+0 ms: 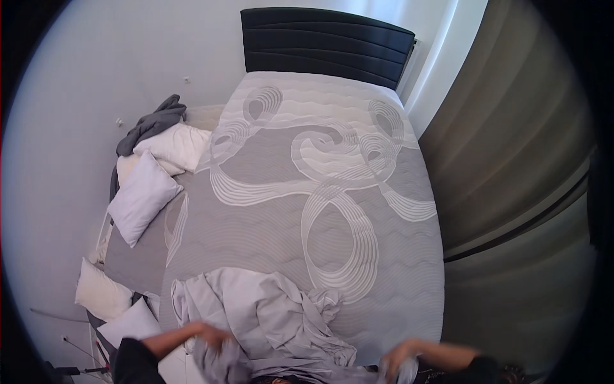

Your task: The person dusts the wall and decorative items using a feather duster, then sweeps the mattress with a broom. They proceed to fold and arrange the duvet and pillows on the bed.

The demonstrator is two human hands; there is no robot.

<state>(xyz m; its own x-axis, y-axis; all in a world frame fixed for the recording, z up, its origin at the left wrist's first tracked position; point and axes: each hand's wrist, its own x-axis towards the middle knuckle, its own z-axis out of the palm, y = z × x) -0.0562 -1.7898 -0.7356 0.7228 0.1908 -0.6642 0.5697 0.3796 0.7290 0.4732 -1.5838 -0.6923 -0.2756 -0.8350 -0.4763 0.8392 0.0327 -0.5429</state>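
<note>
A crumpled light grey bedsheet lies heaped at the near end of a bare mattress with a grey and white swirl pattern. At the lower left, my left hand grips bunched grey cloth, slightly blurred. My right hand holds another bunched part of grey cloth near the mattress's near right corner. Between both hands the cloth stretches along the bottom of the view, where its lower part is cut off.
A black padded headboard stands at the far end. Left of the bed, pillows and a dark grey blanket lie on a lower mattress. A long brown curtain hangs along the right side.
</note>
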